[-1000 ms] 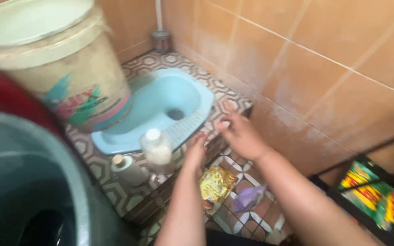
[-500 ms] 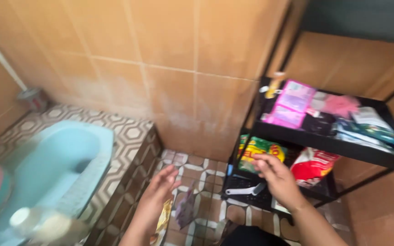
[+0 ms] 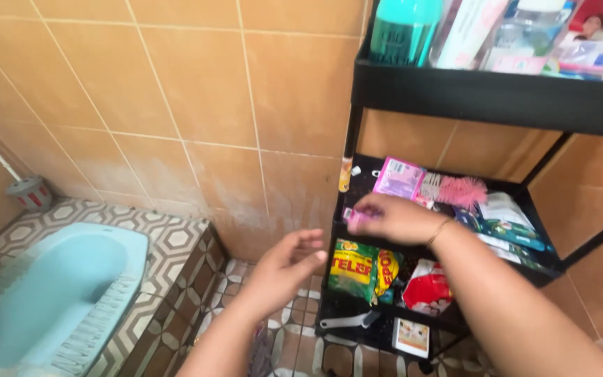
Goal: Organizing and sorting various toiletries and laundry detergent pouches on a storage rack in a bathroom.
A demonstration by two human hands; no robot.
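My right hand (image 3: 392,218) reaches to the middle tier of a black shelf rack (image 3: 483,98), fingers curled at its front left corner near a pink packet (image 3: 399,176); whether it grips something is unclear. Beside it lie a pink bristle brush (image 3: 463,190) and several sachets (image 3: 507,218). My left hand (image 3: 289,265) hovers open and holds nothing, just left of the rack above the patterned floor. On the lowest tier sit a green and yellow bag (image 3: 357,269) and a red and white pouch (image 3: 427,286).
A light blue squat toilet (image 3: 50,293) sits in a raised patterned-tile platform at the lower left. A toilet brush holder (image 3: 29,192) stands in the far corner. Bottles, one teal (image 3: 403,28), fill the rack's top tier. Orange tiles cover the wall.
The view has swung right from the toilet and bucket to the rack. My right hand rose from the lower tier to the middle tier; my left hand lifted beside the rack.
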